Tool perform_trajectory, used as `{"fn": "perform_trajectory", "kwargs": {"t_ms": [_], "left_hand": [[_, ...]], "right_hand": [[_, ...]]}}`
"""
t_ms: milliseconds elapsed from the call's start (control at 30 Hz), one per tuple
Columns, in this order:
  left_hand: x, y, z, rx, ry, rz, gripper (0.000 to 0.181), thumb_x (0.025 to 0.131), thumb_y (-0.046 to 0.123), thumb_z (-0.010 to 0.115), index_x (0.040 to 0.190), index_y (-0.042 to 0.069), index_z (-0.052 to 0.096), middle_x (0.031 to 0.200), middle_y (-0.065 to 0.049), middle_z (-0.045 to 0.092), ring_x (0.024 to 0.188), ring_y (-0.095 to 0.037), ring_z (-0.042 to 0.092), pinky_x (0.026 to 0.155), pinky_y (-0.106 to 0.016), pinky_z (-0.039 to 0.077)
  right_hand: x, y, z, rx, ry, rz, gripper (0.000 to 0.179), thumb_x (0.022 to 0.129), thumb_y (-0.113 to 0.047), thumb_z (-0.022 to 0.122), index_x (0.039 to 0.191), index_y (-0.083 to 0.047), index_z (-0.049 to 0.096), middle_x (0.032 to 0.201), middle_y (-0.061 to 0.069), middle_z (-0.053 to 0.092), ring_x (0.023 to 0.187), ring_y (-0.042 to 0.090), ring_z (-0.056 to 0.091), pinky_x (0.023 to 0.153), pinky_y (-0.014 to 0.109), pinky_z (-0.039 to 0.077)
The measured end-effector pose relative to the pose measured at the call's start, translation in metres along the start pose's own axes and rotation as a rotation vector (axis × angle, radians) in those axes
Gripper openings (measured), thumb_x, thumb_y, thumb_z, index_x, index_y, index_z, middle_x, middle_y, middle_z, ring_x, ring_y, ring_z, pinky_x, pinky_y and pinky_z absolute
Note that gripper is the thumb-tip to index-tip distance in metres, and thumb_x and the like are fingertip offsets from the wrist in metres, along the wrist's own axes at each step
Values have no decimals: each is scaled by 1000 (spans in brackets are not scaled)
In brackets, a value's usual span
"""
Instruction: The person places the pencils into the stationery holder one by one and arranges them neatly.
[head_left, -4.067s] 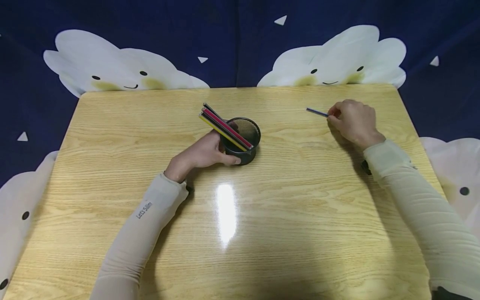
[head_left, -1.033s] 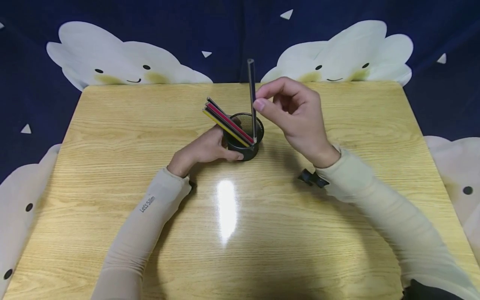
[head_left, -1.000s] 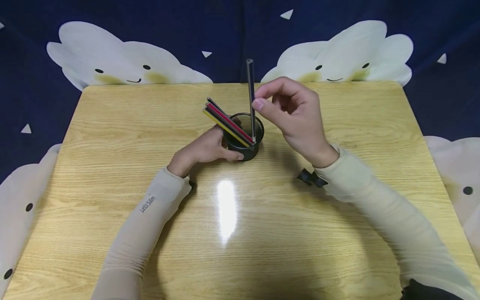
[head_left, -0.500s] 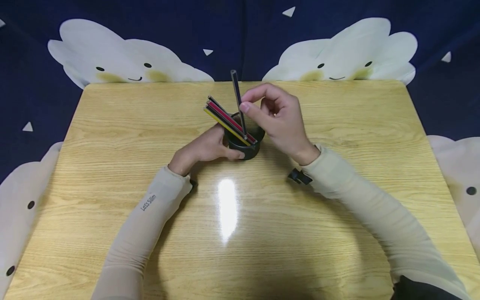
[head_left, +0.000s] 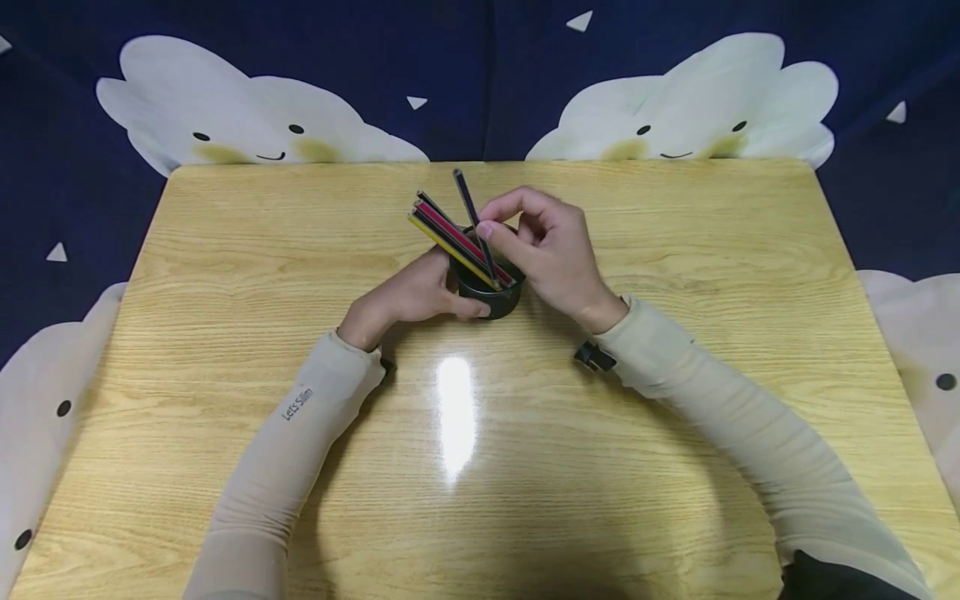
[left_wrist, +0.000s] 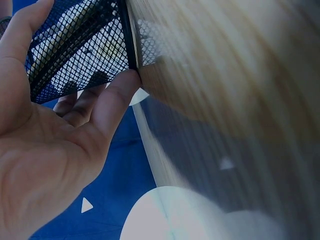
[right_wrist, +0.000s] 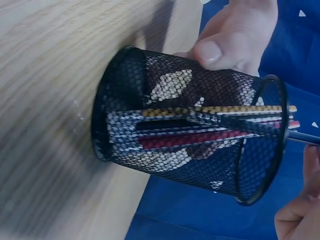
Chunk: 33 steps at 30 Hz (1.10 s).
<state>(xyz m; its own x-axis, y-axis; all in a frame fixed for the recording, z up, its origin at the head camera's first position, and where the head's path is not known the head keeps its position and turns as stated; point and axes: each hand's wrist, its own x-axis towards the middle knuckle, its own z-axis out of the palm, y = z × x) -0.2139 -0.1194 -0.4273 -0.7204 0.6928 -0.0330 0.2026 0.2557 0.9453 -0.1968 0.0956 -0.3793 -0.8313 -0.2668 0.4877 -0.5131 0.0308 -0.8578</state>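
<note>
A black mesh pencil cup (head_left: 501, 307) stands on the table with several pencils leaning left in it, among them a yellow pencil (head_left: 435, 236) and a red pencil (head_left: 448, 227). My left hand (head_left: 408, 293) grips the cup's left side, thumb in front; the left wrist view shows its fingers against the mesh (left_wrist: 95, 55). Between thumb and forefinger, my right hand (head_left: 555, 250) pinches a dark pencil (head_left: 464, 193) above the rim. Through the mesh in the right wrist view, the lower end of this dark pencil (right_wrist: 240, 123) reaches inside the cup, above its bottom.
The wooden table (head_left: 600, 467) carries a bright light reflection in front of the cup. A dark blue curtain (head_left: 480, 75) with white clouds hangs behind the table's far edge. Black wrist devices (head_left: 595, 357) sit under the sleeves.
My right hand picked the dark pencil off the table's right side, brought it left over the cup, then lowered it inside, tilting it left. My left hand keeps holding the cup.
</note>
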Motion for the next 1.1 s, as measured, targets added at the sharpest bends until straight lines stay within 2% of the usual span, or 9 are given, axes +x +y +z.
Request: {"fn": "perform_trajectory", "kwargs": {"t_ms": [167, 467, 633, 767, 933, 1033, 1100], "left_hand": [[0, 0, 0, 6, 0, -4, 47, 89, 0, 87, 131, 0, 67, 117, -10, 74, 106, -22, 65, 105, -39, 46], [0, -2, -1, -17, -2, -13, 51, 89, -1, 87, 135, -1, 65, 120, -11, 74, 109, -22, 66, 109, -39, 45], [0, -2, -1, -27, -7, -8, 53, 90, 0, 86, 138, 0, 63, 121, -11, 74, 109, -22, 65, 108, -39, 44], [1, -5, -1, -41, -15, 10, 49, 90, -1, 86, 134, -1, 65, 120, -11, 73, 107, -22, 64, 106, -38, 45], [2, -5, -2, -44, -24, 18, 46, 91, -2, 85, 132, -1, 66, 118, -11, 73, 103, -21, 64, 100, -37, 48], [2, -5, -2, -31, -24, 15, 47, 91, 0, 85, 133, -1, 65, 119, -11, 73, 104, -21, 64, 102, -37, 47], [2, -5, -2, -20, -24, 19, 54, 91, 1, 85, 140, -2, 62, 123, -11, 72, 108, -20, 64, 105, -37, 45]], "right_hand": [[-2, 5, 0, -34, -11, 26, 8, 99, -1, 79, 105, 4, 77, 89, 1, 73, 51, 14, 37, 47, 25, 26], [-3, 11, 1, -103, -58, 25, 7, 99, -4, 79, 105, 1, 79, 93, 1, 75, 49, 14, 39, 44, 24, 28], [-3, 13, 3, -186, -82, 21, 7, 99, -7, 80, 104, -3, 81, 95, -1, 77, 49, 19, 41, 45, 24, 28], [-3, 14, 6, -274, -95, 9, 5, 99, -9, 81, 102, -6, 82, 95, -1, 78, 52, 22, 44, 49, 24, 30], [-1, 13, 8, -384, -107, -16, 6, 99, -12, 83, 102, -7, 83, 96, 0, 79, 60, 18, 51, 56, 26, 35], [2, 12, 9, -439, -117, -28, 7, 99, -14, 83, 102, -7, 83, 95, 0, 79, 65, 15, 56, 60, 27, 38], [3, 12, 10, -463, -121, -29, 7, 99, -14, 83, 101, -8, 83, 94, 0, 79, 66, 12, 57, 60, 27, 39]]}}
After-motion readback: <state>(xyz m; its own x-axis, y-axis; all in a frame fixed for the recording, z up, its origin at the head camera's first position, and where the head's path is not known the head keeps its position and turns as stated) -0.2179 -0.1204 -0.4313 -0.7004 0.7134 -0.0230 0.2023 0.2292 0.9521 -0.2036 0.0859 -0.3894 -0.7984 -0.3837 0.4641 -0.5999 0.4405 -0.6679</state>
